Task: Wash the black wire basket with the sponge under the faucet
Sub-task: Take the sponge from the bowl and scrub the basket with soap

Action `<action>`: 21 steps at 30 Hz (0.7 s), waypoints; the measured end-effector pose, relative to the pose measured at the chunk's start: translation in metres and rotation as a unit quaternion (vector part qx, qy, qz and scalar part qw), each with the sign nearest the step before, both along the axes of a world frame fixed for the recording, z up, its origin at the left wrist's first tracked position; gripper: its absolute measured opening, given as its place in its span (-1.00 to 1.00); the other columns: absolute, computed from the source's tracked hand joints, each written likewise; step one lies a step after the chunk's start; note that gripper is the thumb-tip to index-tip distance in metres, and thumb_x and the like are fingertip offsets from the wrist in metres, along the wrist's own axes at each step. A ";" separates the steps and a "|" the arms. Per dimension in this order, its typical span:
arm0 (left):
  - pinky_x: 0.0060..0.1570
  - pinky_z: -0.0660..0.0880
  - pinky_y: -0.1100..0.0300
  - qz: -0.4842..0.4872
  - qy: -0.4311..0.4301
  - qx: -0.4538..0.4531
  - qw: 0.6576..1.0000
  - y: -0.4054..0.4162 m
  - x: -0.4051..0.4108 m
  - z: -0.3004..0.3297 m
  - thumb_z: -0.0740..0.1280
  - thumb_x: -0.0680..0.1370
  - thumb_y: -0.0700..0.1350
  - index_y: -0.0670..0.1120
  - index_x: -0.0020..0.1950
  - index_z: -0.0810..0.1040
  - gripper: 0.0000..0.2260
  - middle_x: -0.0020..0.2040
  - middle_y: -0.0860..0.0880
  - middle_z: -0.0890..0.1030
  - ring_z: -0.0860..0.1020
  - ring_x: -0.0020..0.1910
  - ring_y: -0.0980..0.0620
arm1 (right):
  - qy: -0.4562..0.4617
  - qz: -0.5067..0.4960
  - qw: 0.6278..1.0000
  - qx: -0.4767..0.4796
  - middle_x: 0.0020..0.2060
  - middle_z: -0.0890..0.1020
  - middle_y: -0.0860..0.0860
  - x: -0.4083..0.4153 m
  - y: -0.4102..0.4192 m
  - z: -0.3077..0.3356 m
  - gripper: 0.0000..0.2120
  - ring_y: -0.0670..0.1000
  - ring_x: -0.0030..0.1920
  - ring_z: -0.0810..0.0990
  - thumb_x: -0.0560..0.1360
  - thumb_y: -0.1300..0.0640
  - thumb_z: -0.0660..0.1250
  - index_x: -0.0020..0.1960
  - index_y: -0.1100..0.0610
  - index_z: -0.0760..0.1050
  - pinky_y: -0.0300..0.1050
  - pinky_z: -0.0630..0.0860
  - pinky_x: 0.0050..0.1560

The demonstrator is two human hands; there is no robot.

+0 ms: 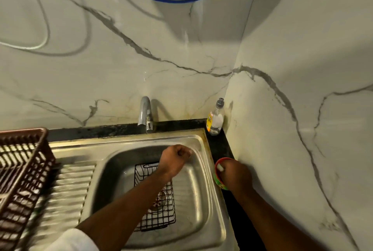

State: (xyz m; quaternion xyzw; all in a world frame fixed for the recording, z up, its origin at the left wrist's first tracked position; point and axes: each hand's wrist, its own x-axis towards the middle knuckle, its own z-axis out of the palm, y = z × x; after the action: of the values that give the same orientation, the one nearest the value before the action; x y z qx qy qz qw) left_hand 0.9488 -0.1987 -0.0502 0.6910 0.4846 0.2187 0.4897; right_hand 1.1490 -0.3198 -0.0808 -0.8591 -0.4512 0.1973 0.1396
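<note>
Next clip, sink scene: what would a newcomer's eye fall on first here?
Probably the two bare arms reaching in from below: the left hand hangs curled over the steel sink, the right hand reaches into a small red and green tub on the dark counter beside it. Next, the black wire basket lying in the basin over the drain, below the faucet, from which no water shows.

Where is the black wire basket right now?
In the head view, the black wire basket lies on the floor of the steel sink, over the drain, partly hidden under the left forearm, below and in front of the faucet.
</note>
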 end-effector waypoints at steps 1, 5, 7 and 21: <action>-0.22 0.47 0.44 0.012 0.004 0.002 1.000 -0.001 -0.009 0.004 0.43 0.61 -0.04 0.02 -0.06 0.69 -0.92 -0.19 0.13 0.68 0.61 -0.20 0.21 | -0.062 0.009 0.998 0.005 0.04 0.65 -0.14 0.000 -0.002 0.005 -0.84 -0.10 -0.03 0.59 0.52 -0.08 0.33 0.08 -0.17 0.59 -0.13 0.55 0.03; -0.04 0.62 0.16 0.055 0.025 0.014 0.998 -0.003 -0.040 0.019 0.42 0.60 0.01 -0.01 -0.01 0.71 -0.87 -0.12 0.03 0.72 0.68 -0.11 0.07 | -0.168 -0.025 0.984 0.047 -0.02 0.69 0.00 0.004 -0.007 0.013 -0.73 0.08 -0.02 0.66 0.52 -0.07 0.36 0.16 0.00 0.63 -0.10 0.51 0.01; -0.09 0.61 0.22 0.077 0.026 0.015 0.997 -0.006 -0.052 0.025 0.40 0.62 0.00 -0.02 0.03 0.70 -0.87 -0.08 0.02 0.71 0.68 -0.08 0.07 | -0.169 -0.031 0.977 0.125 -0.16 0.70 0.06 0.005 -0.010 0.017 -0.82 0.16 -0.15 0.65 0.51 0.03 0.38 0.02 0.08 0.68 -0.07 0.47 -0.15; -0.17 0.63 0.15 0.202 0.132 -0.060 0.969 0.006 -0.137 -0.051 0.41 0.60 0.00 -0.03 -0.04 0.62 -0.89 -0.13 -0.03 0.67 0.64 -0.19 0.04 | 0.728 -0.301 0.583 0.196 -0.08 0.69 0.16 -0.068 0.016 0.014 -0.75 0.09 -0.20 0.70 0.62 0.15 0.18 0.20 0.22 0.53 -0.09 0.65 -0.32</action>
State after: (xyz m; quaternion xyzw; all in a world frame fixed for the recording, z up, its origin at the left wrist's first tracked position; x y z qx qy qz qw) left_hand 0.8114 -0.1924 -0.1016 0.5714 0.6866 0.1902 0.4073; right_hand 1.0805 -0.3036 -0.0669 -0.4659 0.0588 0.6103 0.6380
